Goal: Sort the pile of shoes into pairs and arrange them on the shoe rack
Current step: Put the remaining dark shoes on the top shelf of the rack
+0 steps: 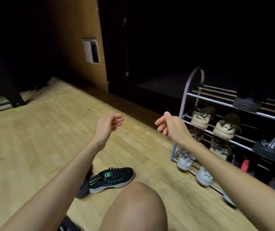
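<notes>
Hands raised over a wooden floor [53,130], both holding nothing. The left hand [107,125] has its palm turned inward and fingers loosely curled; the right hand [168,125] faces it, fingers relaxed and slightly bent, thumb up. The two are apart, with bare floor showing between them. A bare knee [136,207] fills the bottom centre.

Just right of the right hand stands a metal shoe rack [191,84] with rail shelves, its far end cut off by the frame edge. On the rack's top shelf sits one dark shoe [246,104], its upper lost in shadow. On the middle shelf sit two beige shoes [224,126] side by side, toes outward, and to their right a black shoe [268,148] with white lettering too blurred to read. On the lowest shelf are two white sneakers [203,176], partly covered by the right forearm; marks on their toes are illegible. Behind them are darker shoes with red patches, hard to make out.

On the floor left of the rack, below the left forearm, lies a black sneaker [112,180] with green stripes and a white sole, on its side. A second dark shoe [83,188] touches it, mostly hidden by the forearm.

Above the rack everything is nearly black. A wooden panel [83,30] with a white box [91,50] stands far left of the rack.
</notes>
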Demonstrator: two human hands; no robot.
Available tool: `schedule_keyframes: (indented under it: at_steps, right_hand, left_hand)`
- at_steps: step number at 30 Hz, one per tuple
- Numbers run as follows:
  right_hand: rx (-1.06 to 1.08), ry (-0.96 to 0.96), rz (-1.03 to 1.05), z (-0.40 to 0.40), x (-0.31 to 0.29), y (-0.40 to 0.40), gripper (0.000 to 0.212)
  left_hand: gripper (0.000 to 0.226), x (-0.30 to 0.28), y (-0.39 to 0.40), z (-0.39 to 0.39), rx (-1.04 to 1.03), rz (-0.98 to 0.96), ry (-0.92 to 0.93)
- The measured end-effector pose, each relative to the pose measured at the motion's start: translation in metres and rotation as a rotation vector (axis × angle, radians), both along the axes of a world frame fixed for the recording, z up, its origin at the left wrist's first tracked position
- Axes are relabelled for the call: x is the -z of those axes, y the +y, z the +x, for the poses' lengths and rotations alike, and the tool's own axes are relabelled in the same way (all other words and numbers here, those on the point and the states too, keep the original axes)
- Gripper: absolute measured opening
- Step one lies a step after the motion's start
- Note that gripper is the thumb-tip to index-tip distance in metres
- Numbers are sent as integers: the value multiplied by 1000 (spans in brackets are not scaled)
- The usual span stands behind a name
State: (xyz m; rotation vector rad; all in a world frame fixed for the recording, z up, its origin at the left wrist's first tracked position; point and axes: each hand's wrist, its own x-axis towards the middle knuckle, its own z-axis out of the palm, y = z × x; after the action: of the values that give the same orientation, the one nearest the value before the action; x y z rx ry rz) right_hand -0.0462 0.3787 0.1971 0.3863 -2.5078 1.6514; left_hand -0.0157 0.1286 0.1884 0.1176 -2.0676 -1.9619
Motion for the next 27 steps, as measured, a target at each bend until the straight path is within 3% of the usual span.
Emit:
schedule_keyframes:
  at_steps: [11, 20, 27]
  right_hand:
    - [-212, 1, 318, 20, 121, -101, 52]
    - [-305, -429, 270, 19, 222, -131, 41]
    - [-329, -567, 303, 8, 241, -146, 51]
  left_hand:
    - [38, 115, -82, 26, -145, 67, -199]
    - [35, 227, -131, 44, -354, 305, -447]
    - [19, 287, -160, 44, -493, 200, -592]
